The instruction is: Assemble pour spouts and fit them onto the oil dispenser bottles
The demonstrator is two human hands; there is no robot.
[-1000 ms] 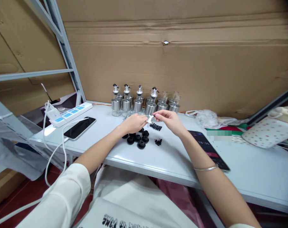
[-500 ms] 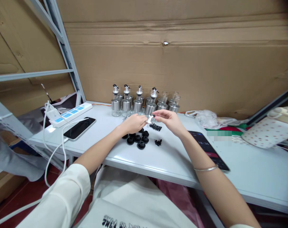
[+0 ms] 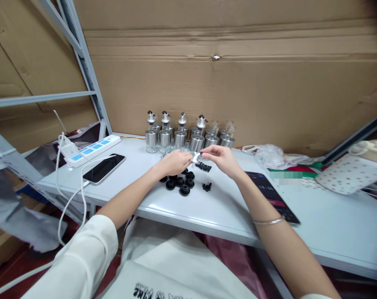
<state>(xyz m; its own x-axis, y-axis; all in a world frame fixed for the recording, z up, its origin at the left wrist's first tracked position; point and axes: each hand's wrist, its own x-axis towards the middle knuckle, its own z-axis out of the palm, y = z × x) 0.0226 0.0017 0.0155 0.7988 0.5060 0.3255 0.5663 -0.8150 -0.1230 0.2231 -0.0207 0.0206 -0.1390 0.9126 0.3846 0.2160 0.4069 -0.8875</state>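
Observation:
My left hand (image 3: 175,162) pinches a small white spout piece (image 3: 195,157) over the middle of the table. On its right, the fingertips of my right hand (image 3: 221,158) are closed on a small black part (image 3: 201,153) at the spout's end. Below my hands lie several round black stoppers (image 3: 184,190), a row of black pieces (image 3: 203,167) and a little pile of tiny black parts (image 3: 206,187). Behind them stand several glass bottles with metal bands (image 3: 196,143); some at the left carry white and black pourer tops (image 3: 182,119).
A white power strip (image 3: 93,150) and a phone (image 3: 104,169) with white cables lie at the left. At the right are a tablet (image 3: 274,197), clear plastic bags (image 3: 274,155) and a dotted container (image 3: 352,172). Cardboard (image 3: 238,83) rises behind the white table (image 3: 176,211).
My right fingers have drawn closer together around the black part at the spout. My left hand has hardly moved. Grey cloth at the far left has shifted.

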